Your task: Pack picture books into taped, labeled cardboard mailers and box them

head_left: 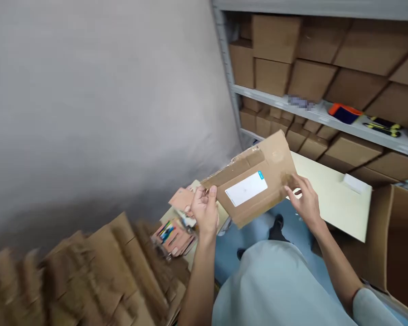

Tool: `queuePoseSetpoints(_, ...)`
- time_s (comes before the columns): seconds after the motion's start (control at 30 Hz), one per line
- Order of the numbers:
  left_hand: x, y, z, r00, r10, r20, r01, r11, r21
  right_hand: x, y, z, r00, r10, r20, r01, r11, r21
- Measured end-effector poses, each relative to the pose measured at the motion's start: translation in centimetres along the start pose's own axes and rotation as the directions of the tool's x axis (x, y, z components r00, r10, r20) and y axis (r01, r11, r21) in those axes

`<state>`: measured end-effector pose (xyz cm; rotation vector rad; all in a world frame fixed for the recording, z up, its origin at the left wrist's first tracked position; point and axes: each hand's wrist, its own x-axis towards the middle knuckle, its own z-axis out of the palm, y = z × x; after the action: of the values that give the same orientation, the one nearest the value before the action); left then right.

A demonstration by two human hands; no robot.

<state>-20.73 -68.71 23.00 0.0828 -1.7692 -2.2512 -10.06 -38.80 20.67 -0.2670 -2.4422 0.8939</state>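
A flat piece of brown cardboard (275,158), perhaps a flattened box, is held up tilted in front of me. On its face sits a white label (245,189) with a blue corner, and clear tape glints along its upper edge. My left hand (206,208) pinches the left end, thumb in front. At the right end, my right hand (304,197) has its thumb and fingers closed on the edge. Just beyond my left hand lie pink papers or cards (177,237), some in clear plastic.
Upright flattened cardboard (122,267) fills the lower left beside a grey wall (105,90). Metal shelving (272,100) with cardboard boxes (275,38) stands at the right. A pale board (333,199) and an open carton (377,235) are to my right.
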Motion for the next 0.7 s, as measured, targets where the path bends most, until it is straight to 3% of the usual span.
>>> queuePoseSetpoints(0.1,0.3,-4.8,8.3,0.980,-0.086,0.178,0.084,0.996,0.020,2.2,8.1,-4.6,0.950,0.284,-0.127,-0.280,0.959,0.048)
queuePoseSetpoints(0.23,0.1,-10.2,17.9,0.915,-0.199,0.352,0.165,0.978,0.124,3.4,17.4,-8.9,0.865,0.501,-0.018,-0.478,0.834,0.275)
queuePoseSetpoints(0.33,-0.2,-13.2,23.3,0.867,-0.247,0.432,0.154,0.959,0.239,3.2,22.2,-10.5,0.823,0.567,0.025,-0.533,0.757,0.378)
queuePoseSetpoints(0.5,0.4,-17.6,29.0,0.806,-0.263,0.530,0.032,0.914,0.405,2.3,26.6,-10.4,0.772,0.635,0.011,-0.593,0.715,0.369)
queuePoseSetpoints(0.7,1.9,-24.3,32.3,0.654,-0.376,0.657,0.018,0.875,0.484,0.8,29.3,-6.7,0.699,0.714,-0.015,-0.644,0.639,0.422)
